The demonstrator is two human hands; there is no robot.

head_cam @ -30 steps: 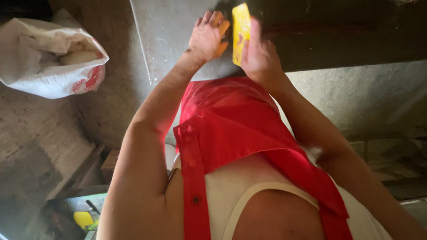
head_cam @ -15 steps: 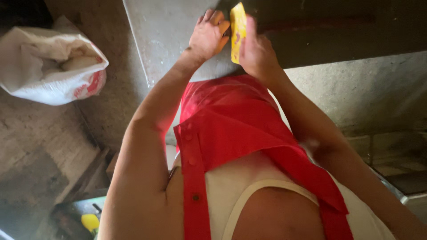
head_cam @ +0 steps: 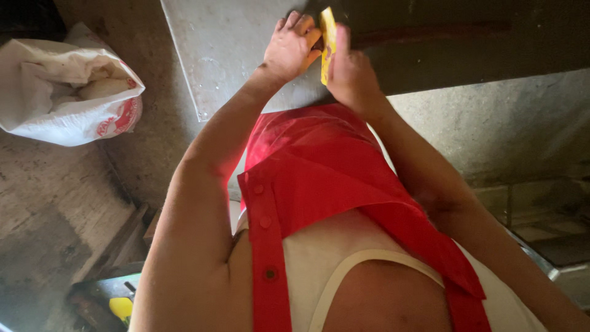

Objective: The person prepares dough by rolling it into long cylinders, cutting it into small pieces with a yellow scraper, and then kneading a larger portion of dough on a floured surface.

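At the far edge of the grey slab [head_cam: 215,55], past the white bag [head_cam: 67,92], the left hand [head_cam: 289,49] and right hand [head_cam: 350,74] both pinch an upright yellow packet [head_cam: 328,43], seemingly unopened, so opening appears barely begun.
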